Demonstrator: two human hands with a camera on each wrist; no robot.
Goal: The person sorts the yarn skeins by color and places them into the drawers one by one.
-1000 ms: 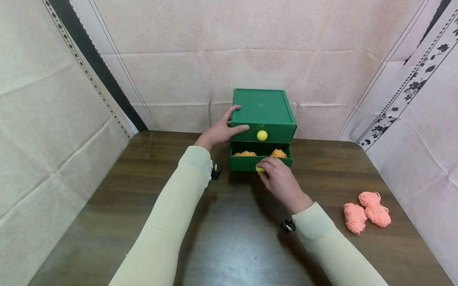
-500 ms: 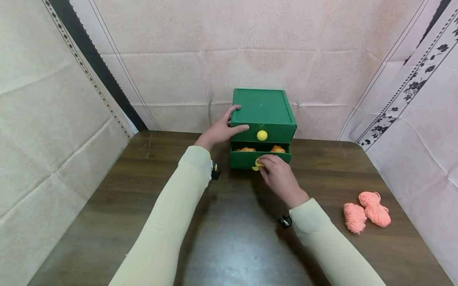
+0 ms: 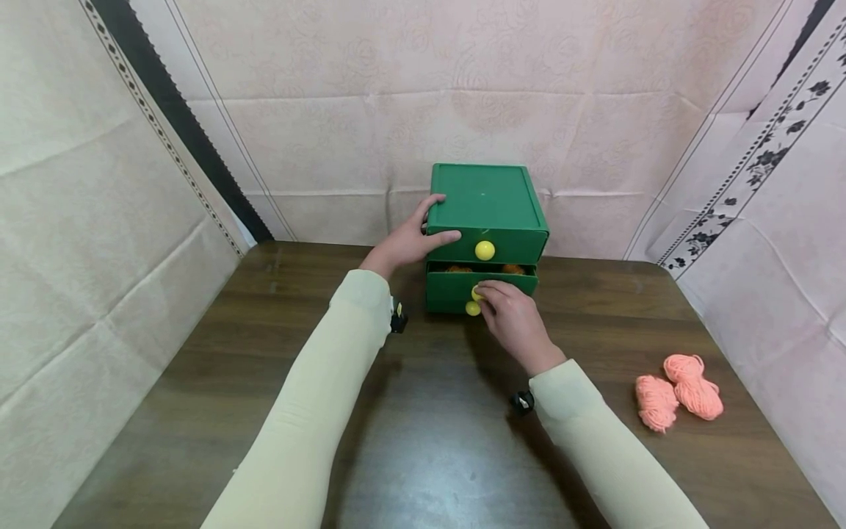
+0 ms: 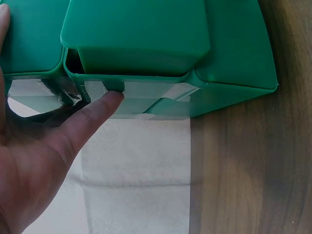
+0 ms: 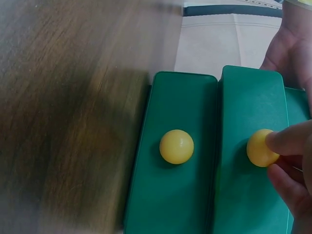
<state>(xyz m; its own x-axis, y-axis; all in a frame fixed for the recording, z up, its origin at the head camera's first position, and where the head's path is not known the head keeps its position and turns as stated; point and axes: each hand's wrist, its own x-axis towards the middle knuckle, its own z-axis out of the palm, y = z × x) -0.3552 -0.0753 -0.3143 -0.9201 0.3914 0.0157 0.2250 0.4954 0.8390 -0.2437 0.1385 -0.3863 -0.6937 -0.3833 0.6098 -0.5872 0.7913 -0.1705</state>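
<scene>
Cabinet (image 3: pixel 485 195): green, smooth and boxy, three tiers, a round yellow knob on each; shiny clear tape (image 4: pixel 181 90) runs along its side.
Place: on the brown wood-grain table (image 3: pixel 198 411), in front of pale cloth (image 3: pixel 317 147).
Middle drawer (image 3: pixel 448 292): slightly out, orange contents (image 3: pixel 512 269) just showing.
Right hand (image 3: pixel 518 323): fingertips pinch the middle knob (image 5: pixel 259 148).
Left hand (image 3: pixel 405 241): fingers spread, touching the cabinet's upper left.

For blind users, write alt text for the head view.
Fingers of a right hand pinch a yellow knob on a partly open green drawer; the left hand rests against the cabinet. Pink yarn lies on the table.
</scene>
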